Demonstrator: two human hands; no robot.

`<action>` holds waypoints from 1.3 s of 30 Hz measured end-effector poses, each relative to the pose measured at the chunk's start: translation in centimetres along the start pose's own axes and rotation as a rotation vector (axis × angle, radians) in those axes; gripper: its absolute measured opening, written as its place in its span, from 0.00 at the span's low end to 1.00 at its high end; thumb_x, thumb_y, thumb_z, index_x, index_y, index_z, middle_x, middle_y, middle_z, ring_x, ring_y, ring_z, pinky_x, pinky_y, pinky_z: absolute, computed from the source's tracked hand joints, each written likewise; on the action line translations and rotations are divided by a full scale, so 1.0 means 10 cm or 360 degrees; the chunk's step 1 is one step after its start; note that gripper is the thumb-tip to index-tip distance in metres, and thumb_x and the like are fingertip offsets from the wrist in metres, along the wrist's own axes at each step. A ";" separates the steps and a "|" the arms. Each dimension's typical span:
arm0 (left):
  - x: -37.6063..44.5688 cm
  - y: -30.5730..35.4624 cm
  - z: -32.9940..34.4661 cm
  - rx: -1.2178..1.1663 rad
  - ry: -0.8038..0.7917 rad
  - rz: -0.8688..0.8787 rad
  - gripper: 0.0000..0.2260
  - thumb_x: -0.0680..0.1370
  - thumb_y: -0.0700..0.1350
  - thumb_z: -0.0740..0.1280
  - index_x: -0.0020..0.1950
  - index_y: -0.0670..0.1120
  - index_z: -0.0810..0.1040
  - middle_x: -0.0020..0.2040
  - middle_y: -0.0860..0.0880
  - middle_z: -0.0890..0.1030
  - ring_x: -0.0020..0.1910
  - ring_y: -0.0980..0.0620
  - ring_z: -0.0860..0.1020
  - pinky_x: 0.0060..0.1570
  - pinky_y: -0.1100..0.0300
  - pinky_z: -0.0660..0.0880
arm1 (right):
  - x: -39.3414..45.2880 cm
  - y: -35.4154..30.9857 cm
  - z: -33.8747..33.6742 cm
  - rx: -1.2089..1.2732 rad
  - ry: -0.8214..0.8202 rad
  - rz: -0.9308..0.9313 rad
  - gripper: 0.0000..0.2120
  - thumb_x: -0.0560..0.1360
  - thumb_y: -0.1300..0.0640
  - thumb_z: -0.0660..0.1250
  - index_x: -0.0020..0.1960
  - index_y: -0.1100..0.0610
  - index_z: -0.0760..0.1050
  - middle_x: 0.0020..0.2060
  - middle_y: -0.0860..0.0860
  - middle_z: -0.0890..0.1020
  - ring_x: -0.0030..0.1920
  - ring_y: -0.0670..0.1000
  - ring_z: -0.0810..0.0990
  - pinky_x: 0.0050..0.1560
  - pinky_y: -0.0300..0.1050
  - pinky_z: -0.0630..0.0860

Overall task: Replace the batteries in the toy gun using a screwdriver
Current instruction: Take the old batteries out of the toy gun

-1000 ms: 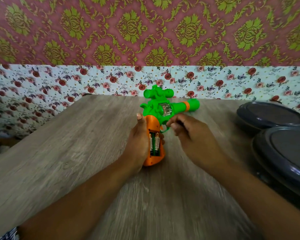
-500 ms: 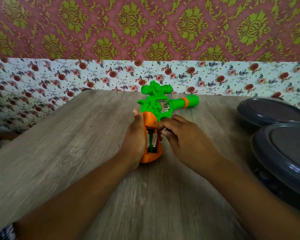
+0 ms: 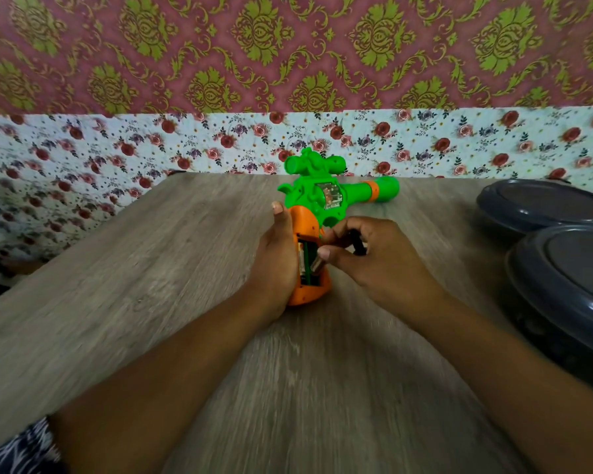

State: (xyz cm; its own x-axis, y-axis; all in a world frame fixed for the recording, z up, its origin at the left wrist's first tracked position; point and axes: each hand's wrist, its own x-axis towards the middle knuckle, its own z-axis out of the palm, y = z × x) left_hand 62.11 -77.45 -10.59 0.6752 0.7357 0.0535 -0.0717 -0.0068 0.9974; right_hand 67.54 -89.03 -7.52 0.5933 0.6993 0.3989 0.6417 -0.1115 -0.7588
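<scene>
right hand [image 3: 374,258]: moved onto battery [image 3: 315,263], pinching | left hand [image 3: 276,258]: still grips toy gun [image 3: 326,200]

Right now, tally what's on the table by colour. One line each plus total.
Green and orange: 1, toy gun, held by left hand and right hand
Dark grey: 2, lidded containers
Total: 3

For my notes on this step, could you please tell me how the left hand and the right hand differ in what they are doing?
The left hand lies along the toy gun's orange grip, thumb extended; the right hand is curled, its thumb at the open battery compartment. The left hand holds only the gun; the right hand also holds a small dark object, unidentifiable. Both touch the grip.
</scene>
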 end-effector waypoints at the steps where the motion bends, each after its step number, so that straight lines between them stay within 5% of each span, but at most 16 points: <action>1: 0.00 -0.01 0.00 -0.0016 -0.0007 0.0022 0.27 0.78 0.63 0.44 0.41 0.50 0.76 0.38 0.48 0.83 0.41 0.49 0.82 0.51 0.50 0.77 | 0.00 -0.01 -0.03 -0.0045 -0.0049 -0.0004 0.04 0.70 0.60 0.71 0.41 0.62 0.79 0.36 0.50 0.80 0.36 0.40 0.75 0.37 0.29 0.67; 4: 0.00 -0.02 0.02 -0.0103 -0.0055 0.0034 0.29 0.78 0.63 0.44 0.38 0.48 0.76 0.27 0.50 0.80 0.28 0.52 0.79 0.40 0.55 0.76 | 0.05 -0.04 -0.23 -0.0146 -0.0045 0.0053 0.07 0.71 0.58 0.71 0.38 0.61 0.80 0.31 0.47 0.80 0.32 0.40 0.73 0.36 0.32 0.67; 7: 0.02 -0.03 0.02 -0.0216 -0.0133 -0.0033 0.33 0.78 0.63 0.43 0.48 0.41 0.78 0.31 0.48 0.80 0.29 0.53 0.79 0.36 0.59 0.76 | 0.10 -0.01 -0.56 -0.0364 -0.0098 0.0279 0.08 0.70 0.58 0.71 0.39 0.64 0.79 0.32 0.49 0.82 0.31 0.41 0.75 0.34 0.35 0.70; 10: 0.02 -0.03 0.00 -0.0263 -0.0201 -0.0069 0.34 0.78 0.63 0.43 0.57 0.38 0.75 0.29 0.49 0.81 0.27 0.55 0.80 0.30 0.64 0.77 | 0.09 0.06 -0.74 -0.0460 -0.0293 0.0617 0.09 0.69 0.62 0.72 0.45 0.67 0.79 0.31 0.57 0.77 0.22 0.46 0.70 0.23 0.39 0.65; 15: 0.02 -0.03 -0.01 -0.0261 -0.0251 -0.0042 0.34 0.78 0.63 0.43 0.56 0.38 0.76 0.29 0.49 0.80 0.27 0.55 0.79 0.32 0.62 0.77 | 0.08 0.12 -0.72 -0.0805 -0.0446 0.0811 0.08 0.69 0.61 0.71 0.43 0.66 0.79 0.31 0.56 0.81 0.26 0.47 0.73 0.28 0.41 0.68; 18: 0.03 -0.05 -0.01 -0.0229 -0.0241 0.0005 0.33 0.79 0.62 0.42 0.46 0.41 0.79 0.28 0.50 0.80 0.27 0.55 0.79 0.33 0.62 0.76 | 0.08 0.20 -0.71 -0.0925 -0.0435 0.0838 0.07 0.69 0.60 0.71 0.40 0.64 0.76 0.29 0.55 0.81 0.29 0.50 0.78 0.35 0.44 0.74; 25: 0.04 -0.05 0.00 -0.0257 -0.0230 -0.0029 0.32 0.78 0.63 0.43 0.42 0.44 0.78 0.29 0.49 0.81 0.28 0.53 0.79 0.38 0.57 0.76 | 0.10 0.35 -0.75 -0.1005 -0.0410 0.0892 0.11 0.71 0.60 0.68 0.31 0.61 0.75 0.27 0.54 0.80 0.28 0.49 0.76 0.35 0.42 0.73; 31: 0.02 -0.05 -0.01 -0.0195 -0.0217 0.0004 0.33 0.78 0.63 0.42 0.50 0.42 0.78 0.32 0.48 0.81 0.29 0.54 0.80 0.36 0.59 0.76 | 0.16 0.28 -0.70 -0.1090 -0.0090 0.0307 0.14 0.73 0.51 0.67 0.34 0.58 0.71 0.31 0.51 0.73 0.35 0.50 0.72 0.32 0.44 0.67; 34: 0.02 -0.04 0.00 -0.0150 -0.0188 -0.0006 0.34 0.77 0.64 0.42 0.53 0.40 0.78 0.33 0.46 0.80 0.29 0.53 0.80 0.36 0.60 0.77 | 0.07 0.05 -0.48 -0.0638 -0.0146 -0.0066 0.04 0.74 0.57 0.66 0.43 0.56 0.78 0.32 0.41 0.73 0.35 0.38 0.74 0.35 0.26 0.66; 36: 0.02 -0.05 0.01 -0.0121 -0.0121 0.0000 0.33 0.77 0.66 0.43 0.50 0.43 0.78 0.32 0.48 0.82 0.32 0.53 0.82 0.42 0.56 0.78 | -0.01 -0.05 -0.31 -0.0446 -0.0258 -0.0176 0.05 0.74 0.59 0.66 0.49 0.53 0.79 0.35 0.39 0.75 0.37 0.32 0.75 0.36 0.24 0.65; 39: 0.01 -0.06 0.01 -0.0056 -0.0097 0.0020 0.38 0.71 0.72 0.45 0.59 0.46 0.76 0.49 0.44 0.84 0.49 0.47 0.82 0.58 0.44 0.74 | -0.05 -0.06 -0.12 -0.0384 -0.0341 -0.0231 0.13 0.74 0.58 0.65 0.59 0.51 0.76 0.38 0.40 0.76 0.41 0.35 0.76 0.40 0.29 0.66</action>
State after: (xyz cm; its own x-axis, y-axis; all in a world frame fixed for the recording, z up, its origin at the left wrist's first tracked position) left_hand 62.29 -77.41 -11.14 0.7175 0.6930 0.0700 -0.1056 0.0089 0.9944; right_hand 67.43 -90.14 -6.68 0.3886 0.8494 0.3571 0.8233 -0.1461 -0.5484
